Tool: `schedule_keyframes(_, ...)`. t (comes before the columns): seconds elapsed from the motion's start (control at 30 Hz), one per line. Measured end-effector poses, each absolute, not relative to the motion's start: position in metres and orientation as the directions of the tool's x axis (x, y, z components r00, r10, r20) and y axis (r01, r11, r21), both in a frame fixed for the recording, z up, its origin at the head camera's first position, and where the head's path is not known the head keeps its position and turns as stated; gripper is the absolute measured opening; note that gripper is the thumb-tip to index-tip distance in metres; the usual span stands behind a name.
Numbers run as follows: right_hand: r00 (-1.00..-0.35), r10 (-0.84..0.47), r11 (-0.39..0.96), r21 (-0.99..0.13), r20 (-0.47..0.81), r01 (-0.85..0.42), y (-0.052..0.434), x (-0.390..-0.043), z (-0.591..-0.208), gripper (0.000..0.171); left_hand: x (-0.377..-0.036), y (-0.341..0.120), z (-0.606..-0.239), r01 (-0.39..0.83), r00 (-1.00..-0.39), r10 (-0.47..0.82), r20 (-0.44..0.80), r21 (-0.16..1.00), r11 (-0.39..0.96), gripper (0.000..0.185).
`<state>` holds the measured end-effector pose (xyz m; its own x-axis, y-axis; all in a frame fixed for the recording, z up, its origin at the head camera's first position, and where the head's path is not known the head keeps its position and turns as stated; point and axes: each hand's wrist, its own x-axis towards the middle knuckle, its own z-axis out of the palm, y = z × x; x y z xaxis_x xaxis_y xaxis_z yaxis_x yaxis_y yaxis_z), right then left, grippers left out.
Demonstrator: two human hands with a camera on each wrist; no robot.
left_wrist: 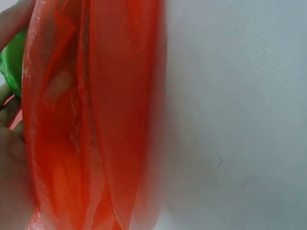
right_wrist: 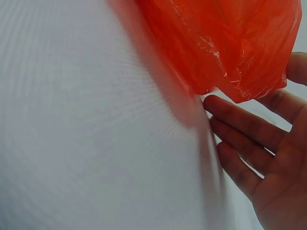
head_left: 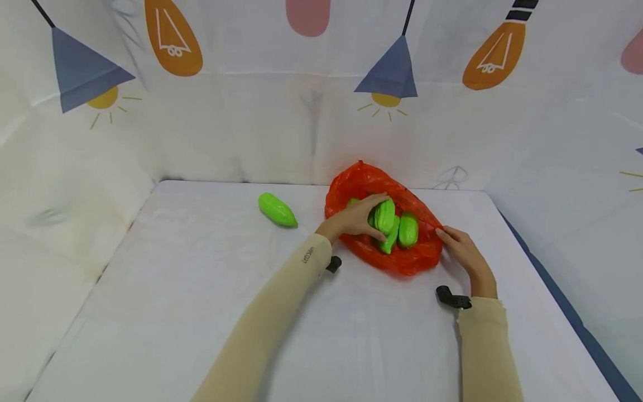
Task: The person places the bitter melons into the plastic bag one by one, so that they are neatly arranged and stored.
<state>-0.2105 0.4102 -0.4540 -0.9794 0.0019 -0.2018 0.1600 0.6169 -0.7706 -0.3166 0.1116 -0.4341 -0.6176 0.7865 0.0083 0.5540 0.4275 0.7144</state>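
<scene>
My left hand [head_left: 359, 216] reaches over the rim of a red plastic bag [head_left: 417, 259], with thumb and fingers gripping a bright green, ribbed, oblong fruit [head_left: 385, 216]. The left wrist view shows part of this green fruit [left_wrist: 17, 62] between the fingers, with the bag's red wall covering much of the rest. Several more such fruits, among them one at the right [head_left: 408, 230], lie inside the bag's wide mouth. At the bag's right edge, my right hand [head_left: 464, 251] pinches the rim between thumb and forefinger; its other fingers [right_wrist: 244, 120] extend beneath the plastic.
Left of the bag, a single green fruit with a pointed tip [head_left: 278, 210] lies on the white table [head_left: 201, 290]. Behind the table hangs a white cloth [head_left: 241, 123] printed with lamps and bulbs. Black wrist cameras [head_left: 454, 298] sit at both sleeves.
</scene>
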Motion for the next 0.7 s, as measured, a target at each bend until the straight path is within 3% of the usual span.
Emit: schedule_keyframes(0.7, -0.990, -0.009, 0.601, -0.792, -0.141, 0.107, 0.4120, -0.2117, -0.4564, 0.063, -0.3135, 0.1053, -0.4344, 0.560, -0.637, 0.770, 0.015, 0.696, 0.450, 0.119)
